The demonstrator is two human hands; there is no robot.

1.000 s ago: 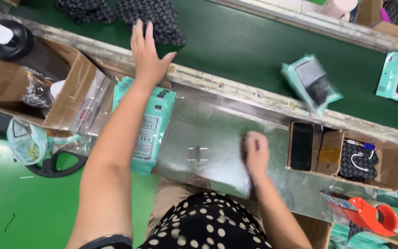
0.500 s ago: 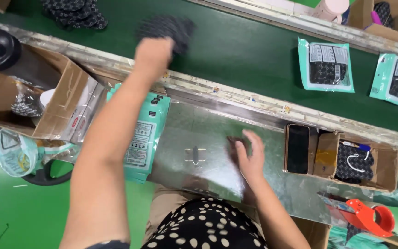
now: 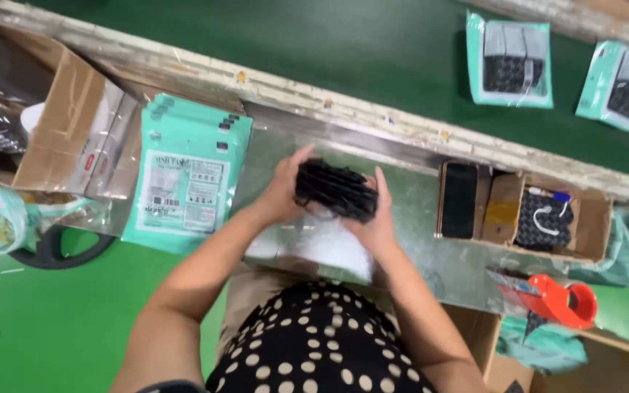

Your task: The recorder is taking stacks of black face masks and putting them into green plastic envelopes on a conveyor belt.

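Black bundle (image 3: 335, 189) between both hands (image 3: 329, 200)

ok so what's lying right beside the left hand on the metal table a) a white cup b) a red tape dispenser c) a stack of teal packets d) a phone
c: the stack of teal packets lies just beyond the left hand, which with the right hand grips a black bundle.

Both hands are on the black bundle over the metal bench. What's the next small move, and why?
Probably lower the black bundle onto the clear bag just beneath it: left hand and right hand grip its two ends, and the stack of teal pouches lies beside.
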